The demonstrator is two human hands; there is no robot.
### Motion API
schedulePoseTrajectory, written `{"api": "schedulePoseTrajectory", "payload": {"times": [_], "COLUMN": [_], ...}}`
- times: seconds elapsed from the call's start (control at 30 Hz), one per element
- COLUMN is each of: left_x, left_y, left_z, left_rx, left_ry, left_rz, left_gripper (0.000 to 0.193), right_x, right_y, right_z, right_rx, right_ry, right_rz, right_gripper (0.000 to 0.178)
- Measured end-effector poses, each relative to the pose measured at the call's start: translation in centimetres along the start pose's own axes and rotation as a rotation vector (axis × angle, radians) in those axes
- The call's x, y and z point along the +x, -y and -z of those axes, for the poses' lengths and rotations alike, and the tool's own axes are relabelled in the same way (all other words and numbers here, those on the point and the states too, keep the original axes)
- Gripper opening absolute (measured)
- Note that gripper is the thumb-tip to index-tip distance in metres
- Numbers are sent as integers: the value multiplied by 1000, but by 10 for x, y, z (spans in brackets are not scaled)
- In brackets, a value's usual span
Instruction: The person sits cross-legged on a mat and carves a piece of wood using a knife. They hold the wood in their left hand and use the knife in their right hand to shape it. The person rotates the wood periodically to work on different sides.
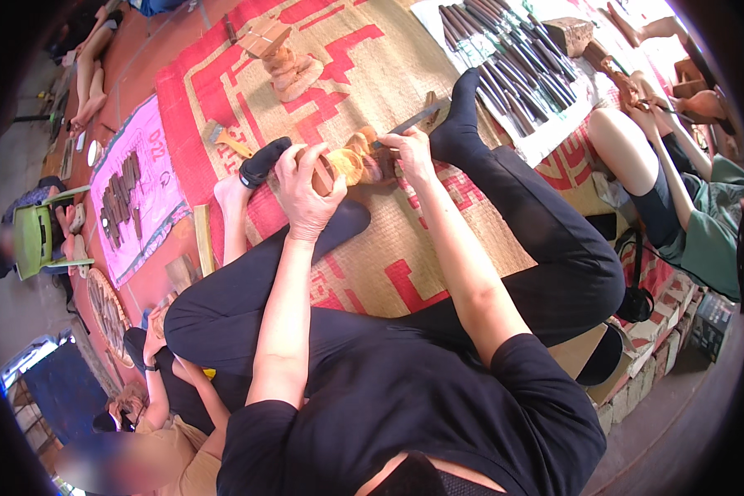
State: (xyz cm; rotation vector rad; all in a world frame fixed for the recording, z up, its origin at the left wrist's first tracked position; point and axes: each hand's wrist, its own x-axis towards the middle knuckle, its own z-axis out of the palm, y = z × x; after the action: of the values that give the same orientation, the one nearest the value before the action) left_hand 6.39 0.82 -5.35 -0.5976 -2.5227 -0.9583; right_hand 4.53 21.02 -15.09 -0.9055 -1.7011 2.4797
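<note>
Between my feet lies a carved wooden figure [353,160], yellow-orange with a block-shaped base. My left hand [310,186] is closed round the base end, fingers over its top. At the far right end of the carving, my right hand [409,155] is closed in a pinch on a thin, flat, dark tool [417,116], which runs up and right toward my right foot. The fingers hide part of the tool, so its exact kind is unclear. Farther off on the mat is a second wooden carving [289,73] with a block base.
A brush [227,139] with a wooden handle lies left of my foot on the patterned mat [388,240]. Many chisels [517,78] lie on a white cloth at far right; more tools rest on a pink cloth [153,174]. Other people sit at right and lower left.
</note>
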Motion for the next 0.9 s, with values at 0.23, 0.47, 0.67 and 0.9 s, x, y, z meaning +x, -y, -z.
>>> {"api": "schedulePoseTrajectory", "payload": {"times": [0.23, 0.47, 0.67, 0.9], "left_x": [0, 3, 0, 6], "left_y": [3, -6, 1, -9], "left_z": [1, 1, 1, 2], "left_rx": [-1, -4, 12, 16], "left_ry": [-9, 16, -12, 19], "left_rz": [-17, -24, -33, -41], "left_gripper": [58, 59, 59, 58], "right_x": [0, 8, 9, 19], "right_y": [2, 3, 3, -1], "right_z": [5, 1, -7, -5], "right_rx": [188, 123, 73, 153], "right_ry": [-89, -58, -52, -84], "right_rz": [10, -43, 2, 3], "right_gripper": [16, 15, 14, 16]}}
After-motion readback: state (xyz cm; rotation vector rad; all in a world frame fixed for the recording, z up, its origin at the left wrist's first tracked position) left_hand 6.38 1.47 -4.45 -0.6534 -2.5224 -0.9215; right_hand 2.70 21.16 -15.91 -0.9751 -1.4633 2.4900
